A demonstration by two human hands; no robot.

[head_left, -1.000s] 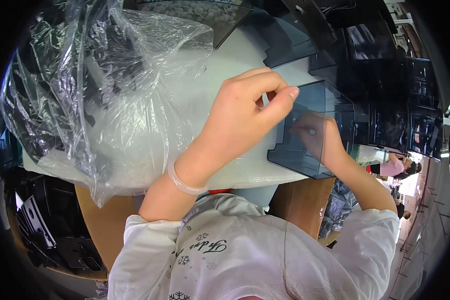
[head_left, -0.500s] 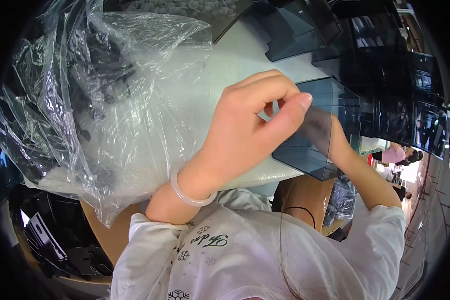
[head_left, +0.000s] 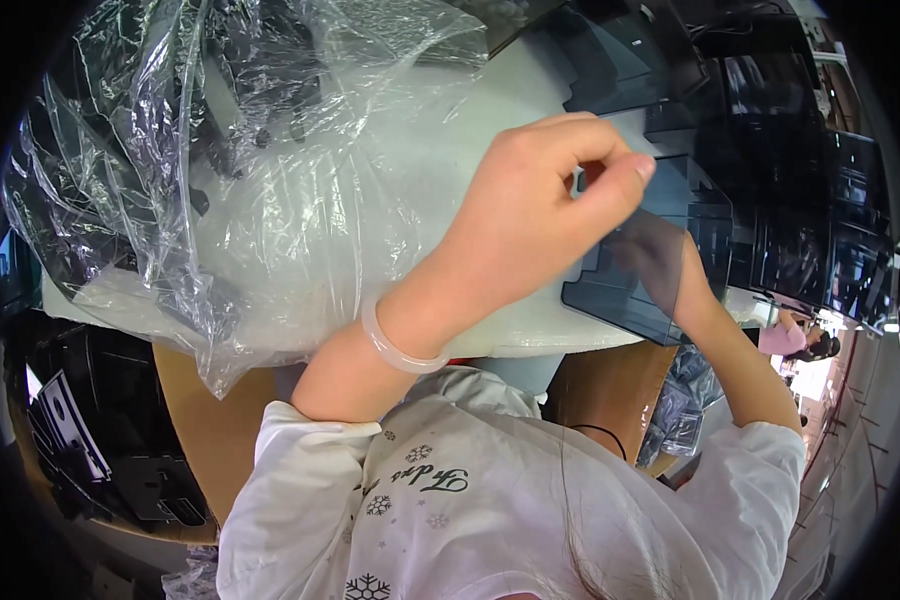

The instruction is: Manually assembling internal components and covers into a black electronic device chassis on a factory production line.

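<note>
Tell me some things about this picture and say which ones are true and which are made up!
1. The left hand pinches the top edge of a dark see-through plastic piece. True.
2. The right hand shows through that tinted piece. True.
3. The clear plastic bag lies to the person's right. False: it lies on the left side of the white table.
4. The left wrist is bare. False: it wears a pale bangle.
5. The person's sleeves are black. False: they are white.
</note>
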